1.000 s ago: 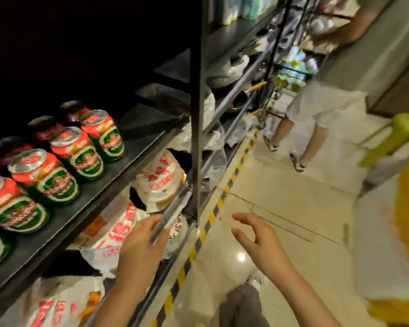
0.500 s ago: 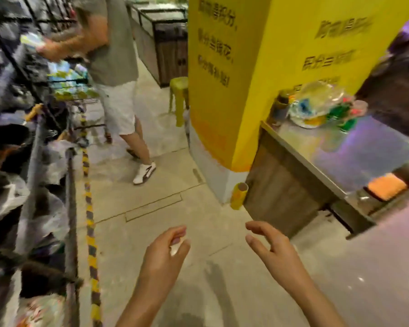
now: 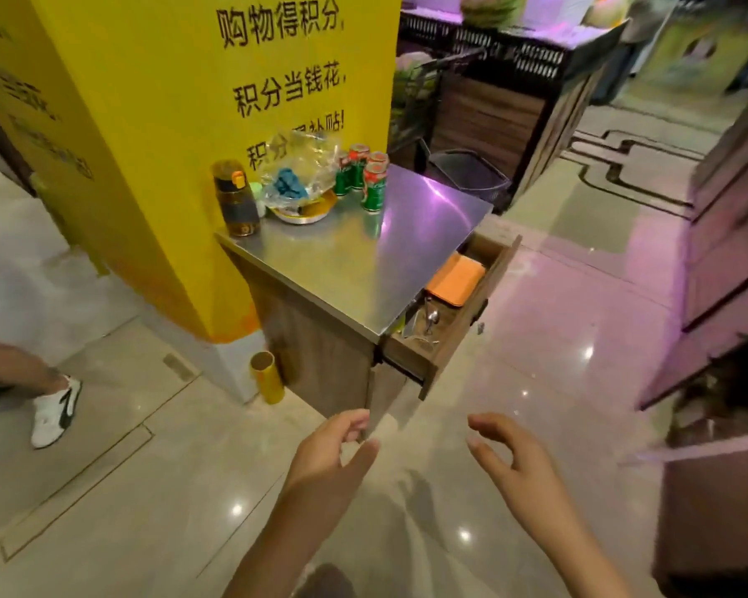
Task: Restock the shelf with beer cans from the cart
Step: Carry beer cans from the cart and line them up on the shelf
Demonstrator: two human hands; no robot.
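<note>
Black Chinese characters run down the yellow pillar in three lines: "购物得积分," on top, "积分当钱花," below it, and a third line starting "积分" and ending "补贴!", its middle hidden behind a clear plastic bag. More black characters on the pillar's left face, too slanted and blurred to read. The beer cans carry label print too small to make out.
</note>
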